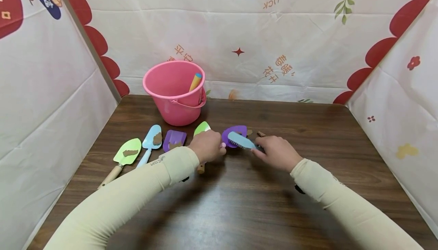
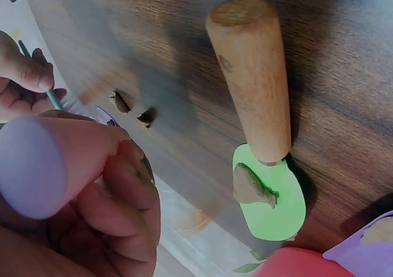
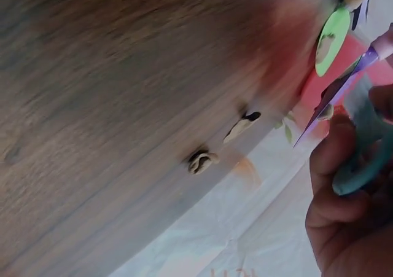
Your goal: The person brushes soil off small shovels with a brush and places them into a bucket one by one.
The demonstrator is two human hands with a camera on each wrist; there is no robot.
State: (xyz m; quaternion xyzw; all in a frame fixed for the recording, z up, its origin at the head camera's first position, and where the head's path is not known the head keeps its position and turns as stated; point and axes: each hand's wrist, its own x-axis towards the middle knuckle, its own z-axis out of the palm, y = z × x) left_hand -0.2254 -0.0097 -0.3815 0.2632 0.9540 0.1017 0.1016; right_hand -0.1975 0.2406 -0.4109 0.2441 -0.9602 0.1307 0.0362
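Observation:
My left hand (image 1: 207, 146) grips the pink handle (image 2: 86, 151) of a toy shovel with a purple blade (image 1: 241, 129). My right hand (image 1: 278, 152) holds a light blue brush (image 1: 241, 140) by its handle, its bristles over the purple blade; whether they touch it is unclear. Two crumpled brown scraps (image 3: 201, 161) lie on the table near the right hand. Below the left hand is a green shovel (image 2: 276, 218) with a wooden handle (image 2: 261, 86) and a brown scrap (image 2: 252, 186) on its blade.
A pink bucket (image 1: 179, 114) stands at the back left, with a yellow, blue-tipped handle (image 1: 195, 82) inside. Left of my hands lie another green shovel (image 1: 131, 145), a light blue shovel (image 1: 149, 140) and a purple shovel (image 1: 176, 136), each bearing brown scraps. Printed cloth walls border the wooden table (image 1: 239, 204).

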